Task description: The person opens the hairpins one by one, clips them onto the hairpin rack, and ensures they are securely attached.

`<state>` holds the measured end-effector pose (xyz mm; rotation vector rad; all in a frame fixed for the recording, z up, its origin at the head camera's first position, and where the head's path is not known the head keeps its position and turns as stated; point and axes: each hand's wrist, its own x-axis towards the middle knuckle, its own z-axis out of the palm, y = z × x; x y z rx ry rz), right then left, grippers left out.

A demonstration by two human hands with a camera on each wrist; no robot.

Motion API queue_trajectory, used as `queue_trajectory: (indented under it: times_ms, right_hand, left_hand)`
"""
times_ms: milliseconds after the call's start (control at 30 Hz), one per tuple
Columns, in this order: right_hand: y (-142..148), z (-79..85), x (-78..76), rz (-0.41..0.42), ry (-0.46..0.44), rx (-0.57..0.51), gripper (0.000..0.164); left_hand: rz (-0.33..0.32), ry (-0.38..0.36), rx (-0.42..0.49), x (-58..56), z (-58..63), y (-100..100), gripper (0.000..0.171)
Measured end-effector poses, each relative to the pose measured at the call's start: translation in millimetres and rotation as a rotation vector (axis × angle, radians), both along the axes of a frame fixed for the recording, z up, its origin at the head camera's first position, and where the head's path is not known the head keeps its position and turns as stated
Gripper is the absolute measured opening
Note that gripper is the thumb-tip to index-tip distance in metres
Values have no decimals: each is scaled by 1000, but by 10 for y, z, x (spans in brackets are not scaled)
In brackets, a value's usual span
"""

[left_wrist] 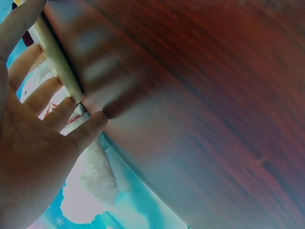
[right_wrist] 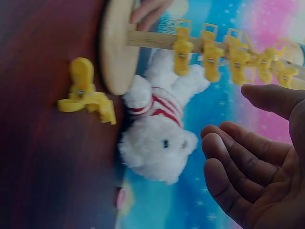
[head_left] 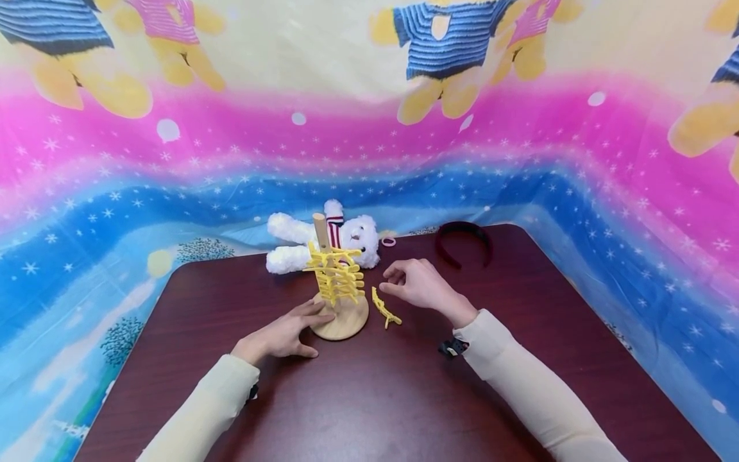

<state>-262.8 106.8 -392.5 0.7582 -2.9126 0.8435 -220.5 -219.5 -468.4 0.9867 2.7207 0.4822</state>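
A wooden stand, with a round base [head_left: 340,326] and an upright post [head_left: 320,230], stands on the table. Several yellow plastic clips [head_left: 340,282] are stacked up along the post, sticking out sideways. My left hand [head_left: 285,332] lies at the left of the base, its extended fingers [left_wrist: 43,95] touching the rim. To the right of the stand, a loose yellow clip [head_left: 381,307] lies on the table, seen also in the right wrist view. Just above and beyond that clip hovers my right hand [head_left: 424,289], holding nothing, thumb and fingers apart.
A white plush bear [head_left: 360,237] in a striped top lies behind the stand. Near the table's back edge are a small pink ring [head_left: 389,242] and a dark red headband [head_left: 443,247]. A printed cloth [head_left: 323,144] hangs around the dark wooden table [head_left: 358,404].
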Motion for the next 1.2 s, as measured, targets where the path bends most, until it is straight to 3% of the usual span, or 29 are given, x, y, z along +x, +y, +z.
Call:
queue_trajectory:
  times_ms: [433,767,1200]
  right_hand:
    - [79,-394,2,4,-87,-8,30]
    - [68,-657,23,10,-171,33,16]
    - [-15,-760,-9,-35,-177,147,18]
  left_hand:
    - [1,-2,-3,4,-1,3,79]
    - [6,-7,-6,6,-21,-3,79]
    - [9,-10,-6,8,1,1,79]
